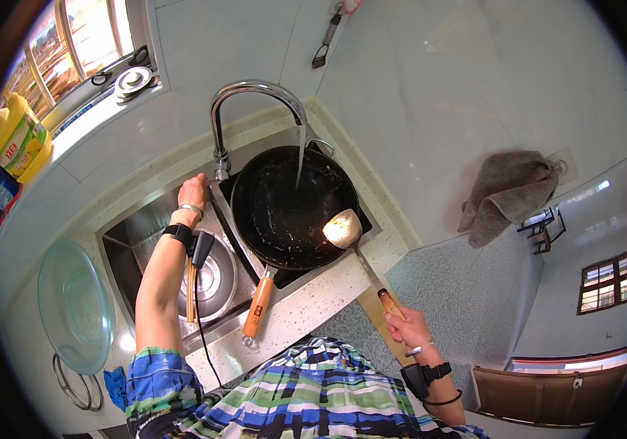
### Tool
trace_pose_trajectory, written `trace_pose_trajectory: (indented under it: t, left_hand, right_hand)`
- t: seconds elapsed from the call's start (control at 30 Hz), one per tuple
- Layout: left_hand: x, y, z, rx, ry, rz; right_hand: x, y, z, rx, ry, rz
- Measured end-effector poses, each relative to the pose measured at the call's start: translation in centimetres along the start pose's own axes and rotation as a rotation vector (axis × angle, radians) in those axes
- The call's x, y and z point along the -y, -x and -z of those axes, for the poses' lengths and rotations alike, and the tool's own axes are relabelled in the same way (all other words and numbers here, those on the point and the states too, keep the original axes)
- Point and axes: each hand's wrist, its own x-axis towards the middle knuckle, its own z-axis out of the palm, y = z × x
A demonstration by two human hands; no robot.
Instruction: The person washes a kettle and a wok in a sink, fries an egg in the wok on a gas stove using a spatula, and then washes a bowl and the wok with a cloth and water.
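Note:
A stream of water runs from the chrome gooseneck faucet [258,85] into a black wok [286,214]. The wok rests over the right basin, its wooden handle [258,307] pointing towards me. My left hand [194,193] is at the faucet's base, its fingers closed around the short side lever, most of which they hide. My right hand [409,329] grips the wooden handle of a metal ladle [343,229]. The ladle's bowl is over the wok's right rim. In the left basin [121,247], a metal bowl [225,291] and wooden chopsticks [190,296] are partly hidden by my left forearm.
A translucent green plastic basin [75,307] leans on the left counter, near a metal ring rack [80,392] and a blue cloth [116,387]. A yellow detergent jug [20,137] stands on the windowsill. A grey towel [511,192] hangs on the right wall.

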Motion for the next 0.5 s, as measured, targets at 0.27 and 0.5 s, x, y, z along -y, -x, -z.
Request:
trace_pose_trajectory:
  t: [0.27,0.5]
  left_hand:
    - [-1.3,8.0,2.6,-0.121,0.302,0.034]
    - [-3.3,21.5,3.4,-0.05,0.476,0.11]
  right_hand:
    - [-0.7,-0.9,0.3,0.072,0.02,-0.001]
    - [-0.4,-1.6,0.2,0.143,-0.016,0.027]
